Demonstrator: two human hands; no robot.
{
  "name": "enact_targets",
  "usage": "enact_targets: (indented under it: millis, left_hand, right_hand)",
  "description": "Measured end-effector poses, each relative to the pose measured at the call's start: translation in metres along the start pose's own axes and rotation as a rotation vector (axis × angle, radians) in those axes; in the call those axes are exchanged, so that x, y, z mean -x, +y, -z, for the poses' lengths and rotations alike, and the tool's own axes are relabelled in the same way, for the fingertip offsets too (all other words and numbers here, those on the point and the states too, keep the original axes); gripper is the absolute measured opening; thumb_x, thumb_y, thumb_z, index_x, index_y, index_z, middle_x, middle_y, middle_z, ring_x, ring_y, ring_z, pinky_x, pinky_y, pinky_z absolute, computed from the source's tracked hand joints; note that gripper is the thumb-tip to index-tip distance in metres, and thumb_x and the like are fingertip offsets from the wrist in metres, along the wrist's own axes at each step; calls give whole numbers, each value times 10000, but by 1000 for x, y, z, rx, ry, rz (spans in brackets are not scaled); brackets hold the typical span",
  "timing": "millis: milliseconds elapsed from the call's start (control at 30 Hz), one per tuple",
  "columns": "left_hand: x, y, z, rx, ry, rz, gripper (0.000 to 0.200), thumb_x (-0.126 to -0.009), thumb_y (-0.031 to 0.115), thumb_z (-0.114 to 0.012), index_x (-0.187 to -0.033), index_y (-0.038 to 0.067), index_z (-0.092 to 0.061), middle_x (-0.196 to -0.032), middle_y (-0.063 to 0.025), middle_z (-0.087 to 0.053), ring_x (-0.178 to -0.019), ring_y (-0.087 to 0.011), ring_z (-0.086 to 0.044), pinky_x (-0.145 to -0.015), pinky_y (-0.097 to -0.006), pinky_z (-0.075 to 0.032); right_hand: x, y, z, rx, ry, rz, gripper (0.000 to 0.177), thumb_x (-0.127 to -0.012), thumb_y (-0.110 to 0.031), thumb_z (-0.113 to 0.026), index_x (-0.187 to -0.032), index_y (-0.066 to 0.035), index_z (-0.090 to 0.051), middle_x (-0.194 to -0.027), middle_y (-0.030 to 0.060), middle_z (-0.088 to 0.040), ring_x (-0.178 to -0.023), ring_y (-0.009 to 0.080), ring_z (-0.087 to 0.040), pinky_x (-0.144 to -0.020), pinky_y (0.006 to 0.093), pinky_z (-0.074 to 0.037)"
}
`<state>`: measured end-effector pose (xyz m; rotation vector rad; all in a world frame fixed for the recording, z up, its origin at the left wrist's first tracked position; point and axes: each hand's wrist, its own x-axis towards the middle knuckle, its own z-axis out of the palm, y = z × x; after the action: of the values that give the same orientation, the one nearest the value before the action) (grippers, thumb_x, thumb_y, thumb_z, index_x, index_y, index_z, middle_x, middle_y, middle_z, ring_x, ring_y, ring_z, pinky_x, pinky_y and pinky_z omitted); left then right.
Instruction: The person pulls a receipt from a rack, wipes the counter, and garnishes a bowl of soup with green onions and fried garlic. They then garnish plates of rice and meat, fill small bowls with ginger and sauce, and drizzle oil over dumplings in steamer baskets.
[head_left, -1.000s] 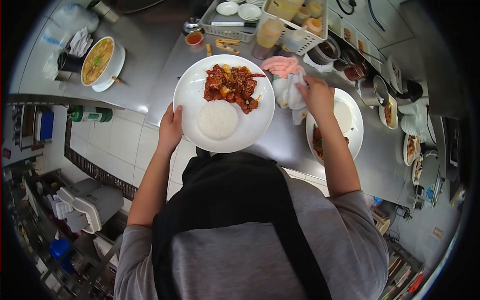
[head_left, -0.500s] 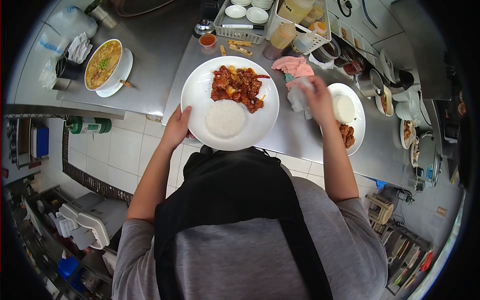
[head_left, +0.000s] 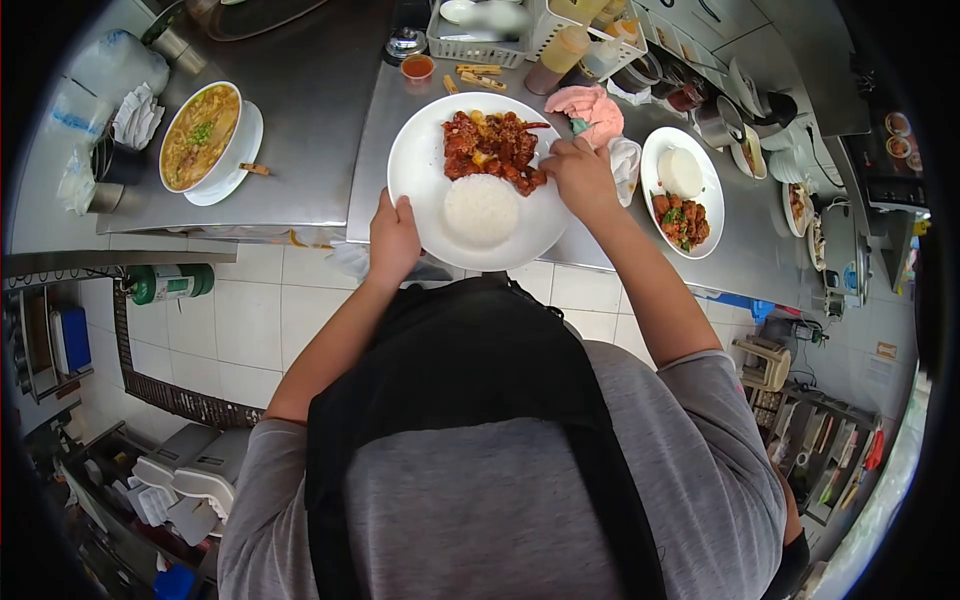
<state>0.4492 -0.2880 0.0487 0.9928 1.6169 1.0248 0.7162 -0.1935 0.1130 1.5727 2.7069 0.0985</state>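
- Hands and plate: the right hand [head_left: 580, 178], half a second ago blurred over the cloths, now reaches the right rim of the white plate [head_left: 413, 165], near its glazed pieces [head_left: 488, 140]. The plate thus has a hand at either side, and attention appears to rest on its edge.
- Plate position: upper centre of the frame, in front of the black apron [head_left: 470, 350]; a rice mound [head_left: 480, 212] occupies its lower half.
- Left grip: the left hand [head_left: 393, 243] is closed on the left rim, thumb above; its other fingers are hidden beneath.
- Right grip: the fingers are curled down at the rim; whether they pinch anything cannot be told.
- Right of centre: the white cloth [head_left: 625, 168] shows beside the right hand; contact is unclear. The pink cloth [head_left: 598, 118] lies above it. Together they crowd this side.
- Farther right: a second plate [head_left: 712, 185], partly behind the forearm earlier, is now in full view.
- Beyond the far rim: wooden clips [head_left: 482, 82], a sauce cup [head_left: 418, 80] and a squeeze bottle [head_left: 556, 60] limit room toward the top.
- Upper left: a soup bowl [head_left: 227, 163] stands on a saucer [head_left: 250, 148], well apart from both hands.
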Motion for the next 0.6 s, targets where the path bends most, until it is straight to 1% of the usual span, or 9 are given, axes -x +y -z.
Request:
enact_targets:
  millis: [100, 200, 300, 367, 433, 467, 500, 533, 600]
  left_hand:
    - [3, 3, 1, 12, 23, -29, 306, -1017, 200, -348, -1177, -25, -480, -788, -175, -646, -521, -234, -621, -456, -354, -508]
    - [3, 9, 2, 12, -15, 5, 314, -1019, 208, -347, -1188, -24, -475, -783, -168, -646, -516, -229, -618, -452, -348, -507]
    - [5, 3, 3, 36, -26, -10, 317, -1023, 219, -347, -1183, -24, -473, -775, -163, -644, -513, -224, -617, -447, -343, -504]
    - [5, 3, 4, 64, -39, -22, 325, -1028, 228, -343, -1184, -25, -475, -771, -161, -644, -510, -221, -618, -448, -342, -507]
    - [6, -1, 3, 28, -13, -59, 336, -1033, 246, -345, -1178, -22, -486, -786, -184, -649, -527, -237, -634, -472, -362, -521]
    - [6, -3, 5, 1, -7, -71, 341, -1034, 253, -348, -1188, -17, -489, -798, -193, -652, -537, -246, -642, -484, -371, -526]
    - [6, -8, 4, -16, 23, -91, 352, -1037, 264, -357, -1228, -3, -485, -812, -212, -655, -540, -267, -648, -498, -383, -531]
    - [-8, -41, 2, -219, 180, -489, 383, -1041, 292, -362, -1274, 9, -473, -854, -216, -662, -591, -276, -666, -541, -371, -543]
    - [9, -15, 17, 31, 13, -62, 452, -1044, 358, -363, -1348, 35, -449, -922, -182, -658, -712, -204, -673, -600, -325, -546]
  right_hand:
    - [5, -2, 4, -27, -167, -112, 205, -855, -125, -604, -1008, -158, -737, -1031, -22, -653, -1056, 213, -557, -903, 351, -398]
    - [0, 42, -4, -817, 23, -274, 177, -948, -100, -525, -1010, -71, -688, -1000, 85, -688, -931, 242, -645, -845, 385, -481]
    - [-5, 81, 8, -1472, 155, -551, 183, -961, -63, -506, -1070, -34, -650, -960, 63, -674, -815, 144, -606, -763, 276, -482]
    - [-14, 125, 2, -1111, 342, -512, 224, -959, -29, -469, -1097, -37, -644, -956, 61, -672, -833, 135, -637, -760, 268, -499]
    - [-8, 156, -29, -317, 436, -134, 371, -880, 51, -464, -1202, -61, -610, -1285, 201, -579, -1229, 350, -538, -999, 371, -450]
    - [-6, 136, -20, -470, 400, -203, 434, -841, 72, -491, -1236, -75, -594, -1433, 229, -440, -1303, 405, -434, -1050, 403, -403]
    - [0, 110, -5, -356, 487, -143, 477, -832, 77, -514, -1281, -80, -554, -1422, 235, -429, -1271, 423, -450, -1035, 416, -411]
    - [7, 100, -6, -423, 511, -193, 330, -890, 13, -508, -1211, -54, -547, -1256, 254, -542, -1156, 434, -524, -944, 435, -453]
    - [34, 79, -28, -638, 434, -492, 185, -1010, -167, -427, -948, -17, -515, -800, 200, -645, -705, 383, -632, -606, 436, -476]
